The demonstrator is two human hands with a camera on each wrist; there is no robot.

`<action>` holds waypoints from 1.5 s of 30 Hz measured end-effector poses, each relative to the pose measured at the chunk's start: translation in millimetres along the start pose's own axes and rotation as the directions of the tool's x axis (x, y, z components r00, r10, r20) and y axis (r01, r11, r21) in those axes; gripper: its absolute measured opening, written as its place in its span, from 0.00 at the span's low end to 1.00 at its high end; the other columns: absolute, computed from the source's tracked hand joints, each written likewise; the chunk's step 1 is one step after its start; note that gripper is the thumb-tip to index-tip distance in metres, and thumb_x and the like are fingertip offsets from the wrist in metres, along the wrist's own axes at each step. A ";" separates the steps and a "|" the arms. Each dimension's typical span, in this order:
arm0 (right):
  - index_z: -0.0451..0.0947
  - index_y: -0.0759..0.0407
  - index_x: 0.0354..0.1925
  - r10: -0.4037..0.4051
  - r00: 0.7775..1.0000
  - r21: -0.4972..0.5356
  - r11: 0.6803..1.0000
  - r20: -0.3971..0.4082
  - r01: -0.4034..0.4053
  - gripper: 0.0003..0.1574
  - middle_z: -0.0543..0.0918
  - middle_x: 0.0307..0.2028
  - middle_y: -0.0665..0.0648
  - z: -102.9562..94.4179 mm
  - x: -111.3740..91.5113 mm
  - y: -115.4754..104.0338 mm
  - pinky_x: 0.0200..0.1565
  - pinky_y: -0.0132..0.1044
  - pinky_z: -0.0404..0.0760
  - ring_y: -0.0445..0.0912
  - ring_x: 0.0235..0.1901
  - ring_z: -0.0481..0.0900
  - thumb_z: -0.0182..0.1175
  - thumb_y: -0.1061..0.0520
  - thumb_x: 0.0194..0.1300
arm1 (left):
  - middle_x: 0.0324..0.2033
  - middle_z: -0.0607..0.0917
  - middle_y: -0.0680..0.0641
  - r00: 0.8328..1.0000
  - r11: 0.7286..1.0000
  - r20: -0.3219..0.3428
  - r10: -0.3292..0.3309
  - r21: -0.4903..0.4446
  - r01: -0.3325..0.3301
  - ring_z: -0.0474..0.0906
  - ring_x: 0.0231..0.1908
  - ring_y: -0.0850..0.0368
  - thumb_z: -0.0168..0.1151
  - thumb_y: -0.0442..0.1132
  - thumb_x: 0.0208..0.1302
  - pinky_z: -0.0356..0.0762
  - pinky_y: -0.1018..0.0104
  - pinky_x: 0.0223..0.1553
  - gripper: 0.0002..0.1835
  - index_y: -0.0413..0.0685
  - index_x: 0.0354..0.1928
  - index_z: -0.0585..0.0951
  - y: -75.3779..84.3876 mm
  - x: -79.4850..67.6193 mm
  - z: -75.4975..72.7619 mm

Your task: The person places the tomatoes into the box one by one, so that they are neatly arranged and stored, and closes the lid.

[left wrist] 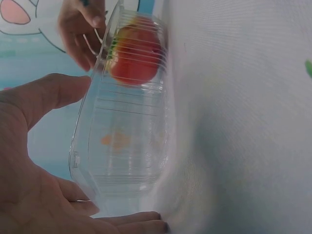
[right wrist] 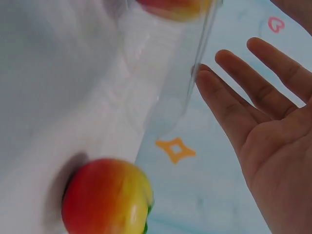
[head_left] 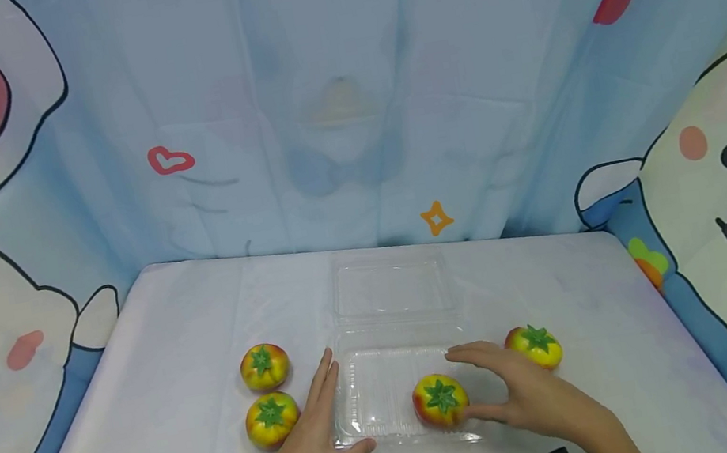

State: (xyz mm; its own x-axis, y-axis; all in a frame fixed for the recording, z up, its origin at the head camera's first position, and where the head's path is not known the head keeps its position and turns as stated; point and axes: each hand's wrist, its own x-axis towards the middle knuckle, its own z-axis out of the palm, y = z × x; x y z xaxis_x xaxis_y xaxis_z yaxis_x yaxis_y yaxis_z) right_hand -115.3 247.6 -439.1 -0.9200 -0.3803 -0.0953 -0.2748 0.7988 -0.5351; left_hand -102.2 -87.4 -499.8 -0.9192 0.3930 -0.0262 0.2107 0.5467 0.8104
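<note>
A clear plastic clamshell box [head_left: 376, 389] lies on the table with its lid folded back. One red-and-yellow persimmon-like fruit [head_left: 440, 400] with a green leafy top sits in the right half of its base. My left hand [head_left: 310, 448] is at the box's left side, thumb and fingers spread around that edge; in the left wrist view the thumb tip meets the rim. At the right side, my right hand [head_left: 532, 395] has its fingers extended over the box edge and its thumb beside the fruit. The right wrist view shows spread fingers [right wrist: 219, 97] that grip nothing.
Two similar fruits, a rear one [head_left: 264, 367] and a front one [head_left: 268, 423], stand left of the box. Another fruit [head_left: 535, 347] lies right of it, behind my right hand. The lid [head_left: 392, 290] extends toward the table's back edge, near a patterned curtain [head_left: 336, 63].
</note>
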 end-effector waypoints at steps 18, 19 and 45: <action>0.76 0.55 0.68 0.099 0.939 -0.110 0.984 -0.331 -0.143 0.43 0.81 0.67 0.65 -33.9 -21.9 51.7 0.63 0.71 0.78 0.66 0.67 0.77 0.80 0.51 0.58 | 0.88 0.40 0.50 1.000 1.000 0.006 0.001 0.006 -0.001 0.51 0.85 0.42 0.77 0.54 0.59 0.65 0.37 0.77 0.62 0.42 0.85 0.49 0.6 0.9 -2.8; 0.76 0.56 0.69 0.108 0.938 -0.115 0.981 -0.331 -0.153 0.44 0.80 0.67 0.67 -34.2 -22.4 55.1 0.64 0.72 0.78 0.67 0.67 0.76 0.81 0.51 0.58 | 0.88 0.40 0.50 1.000 1.000 0.006 0.002 0.004 -0.002 0.51 0.85 0.41 0.77 0.54 0.59 0.65 0.36 0.77 0.62 0.42 0.85 0.49 0.6 1.0 -2.8; 0.68 0.64 0.74 0.253 0.932 -0.050 0.960 -0.260 -0.274 0.51 0.75 0.69 0.74 -14.6 -17.0 93.1 0.58 0.63 0.86 0.71 0.62 0.79 0.78 0.48 0.61 | 0.88 0.39 0.50 1.000 1.000 0.007 0.004 0.004 -0.004 0.51 0.84 0.40 0.77 0.54 0.59 0.66 0.36 0.76 0.62 0.40 0.85 0.49 -1.5 0.2 -1.1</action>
State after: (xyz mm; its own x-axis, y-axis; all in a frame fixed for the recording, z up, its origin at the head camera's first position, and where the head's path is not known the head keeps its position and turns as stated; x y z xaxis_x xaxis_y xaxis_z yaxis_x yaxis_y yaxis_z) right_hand -129.4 335.2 -475.0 -0.9995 -0.0312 -0.0057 -0.0253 0.8946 -0.4462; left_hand -103.1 -89.0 -500.3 -0.9159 0.4004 -0.0272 0.2156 0.5482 0.8081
